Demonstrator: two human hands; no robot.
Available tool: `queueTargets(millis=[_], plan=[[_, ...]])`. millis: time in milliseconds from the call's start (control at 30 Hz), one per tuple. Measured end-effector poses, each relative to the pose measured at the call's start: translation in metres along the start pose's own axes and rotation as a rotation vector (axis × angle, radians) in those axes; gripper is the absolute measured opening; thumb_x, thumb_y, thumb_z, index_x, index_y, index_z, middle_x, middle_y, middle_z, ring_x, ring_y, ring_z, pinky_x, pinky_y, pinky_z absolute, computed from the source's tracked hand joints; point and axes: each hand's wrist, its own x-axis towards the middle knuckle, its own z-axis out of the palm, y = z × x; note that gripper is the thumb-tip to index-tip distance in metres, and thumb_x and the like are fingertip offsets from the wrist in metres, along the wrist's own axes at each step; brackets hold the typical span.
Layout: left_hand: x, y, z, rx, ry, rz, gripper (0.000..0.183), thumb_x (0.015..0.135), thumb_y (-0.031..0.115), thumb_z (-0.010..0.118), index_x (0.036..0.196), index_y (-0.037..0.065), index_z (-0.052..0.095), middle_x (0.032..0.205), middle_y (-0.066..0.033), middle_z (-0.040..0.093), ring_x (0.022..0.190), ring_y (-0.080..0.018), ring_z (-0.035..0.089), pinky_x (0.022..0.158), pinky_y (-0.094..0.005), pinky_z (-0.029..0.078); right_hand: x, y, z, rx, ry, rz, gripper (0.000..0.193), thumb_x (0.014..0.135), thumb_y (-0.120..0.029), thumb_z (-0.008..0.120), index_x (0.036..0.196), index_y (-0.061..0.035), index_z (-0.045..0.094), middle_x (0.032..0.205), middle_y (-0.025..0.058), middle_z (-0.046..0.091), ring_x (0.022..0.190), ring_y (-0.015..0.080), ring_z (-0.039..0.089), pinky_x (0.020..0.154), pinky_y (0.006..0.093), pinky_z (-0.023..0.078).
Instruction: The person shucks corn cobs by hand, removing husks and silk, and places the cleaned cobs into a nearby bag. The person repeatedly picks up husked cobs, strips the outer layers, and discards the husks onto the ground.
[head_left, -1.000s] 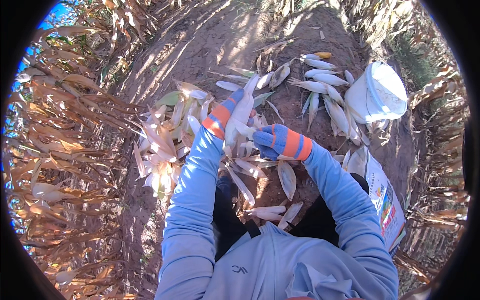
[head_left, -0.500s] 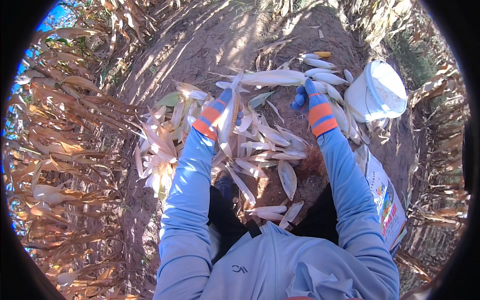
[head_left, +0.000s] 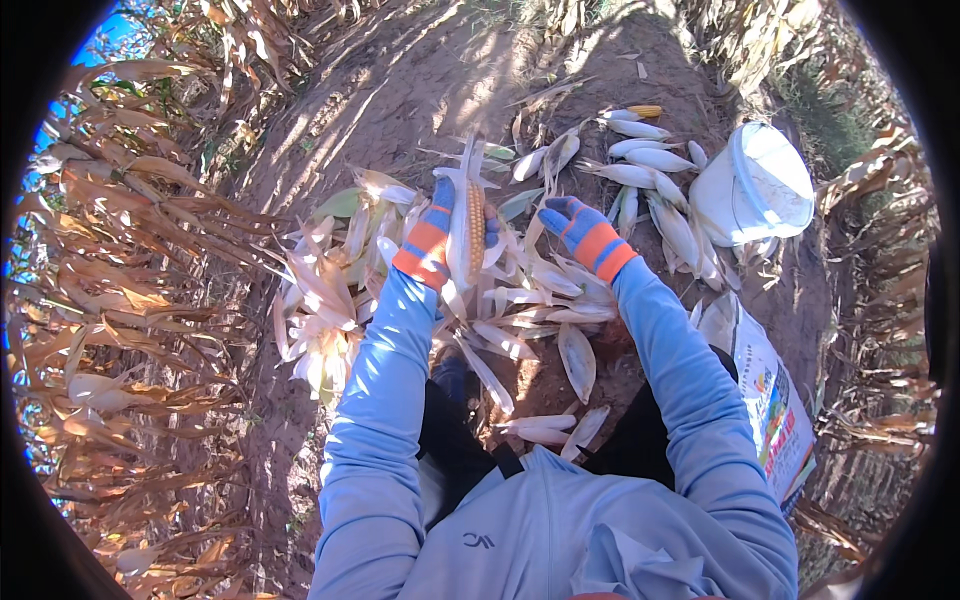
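Swung back inward over the last half second, the right hand (head_left: 588,234) now sits just right of the corn cob (head_left: 476,222), apart from it, fingers pointing left and forward; from my feed I can't tell whether they pinch anything. I read the cob's long axis as running near to far, its bared kernels toward that hand and pale husk (head_left: 457,243) along its left side. The left hand (head_left: 432,237) is the nearer one, wrapped around the cob from the left. Around them I see loose husks (head_left: 320,290); farther out, unhusked ears (head_left: 656,158) beside a white bucket (head_left: 716,192).
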Motion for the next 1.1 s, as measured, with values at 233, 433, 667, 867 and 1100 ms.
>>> queueTargets(millis=[233,433,667,867,1100], plan=[[0.002,-0.033,0.031,0.221,-0.074,-0.229,0.061,0.087,0.058,0.036,0.11,0.004,0.051,0.089,-0.0136,0.06,0.075,-0.0267,0.061,0.066,-0.0369,0.052,0.008,-0.006,0.001,0.665,-0.266,0.046,0.036,0.083,-0.029,0.059,0.11,-0.0059,0.058,0.103,0.0044,0.06,0.093,0.013,0.056,0.082,0.0242,0.044],[0.005,-0.031,0.049,0.583,-0.038,-0.161,0.052,0.09,0.048,0.041,0.112,0.003,0.053,0.098,-0.0077,0.061,0.082,-0.0151,0.058,0.07,-0.028,0.047,0.002,-0.013,-0.008,0.406,-0.017,0.07,0.027,0.083,-0.023,0.062,0.102,-0.0038,0.062,0.087,0.0023,0.063,0.077,0.0081,0.055,0.07,0.0235,0.045],[0.039,-0.072,0.007,0.843,0.003,0.27,0.044,0.085,0.033,0.057,0.112,-0.001,0.051,0.097,-0.0088,0.061,0.083,-0.0129,0.056,0.074,-0.0265,0.046,0.01,-0.013,0.002,0.414,0.138,0.11,0.027,0.081,-0.025,0.062,0.098,-0.0041,0.062,0.076,0.0024,0.061,0.059,0.0088,0.053,0.052,0.0228,0.043],[0.036,-0.064,0.011,0.849,0.096,0.188,0.048,0.079,0.026,0.066,0.115,-0.002,0.05,0.103,-0.0114,0.06,0.091,-0.0163,0.057,0.08,-0.0279,0.044,0.026,0.01,-0.005,0.742,0.068,0.12,0.032,0.082,-0.023,0.063,0.106,-0.0033,0.056,0.087,0.0046,0.062,0.068,0.013,0.061,0.06,0.0253,0.052],[0.035,-0.061,0.011,0.719,0.111,0.145,0.048,0.08,0.029,0.065,0.115,-0.001,0.051,0.102,-0.0124,0.061,0.091,-0.0179,0.058,0.079,-0.0269,0.044,0.026,0.013,-0.004,0.712,0.149,0.101,0.026,0.083,-0.022,0.058,0.102,-0.0032,0.059,0.078,0.0044,0.061,0.063,0.0117,0.058,0.055,0.0247,0.047]])
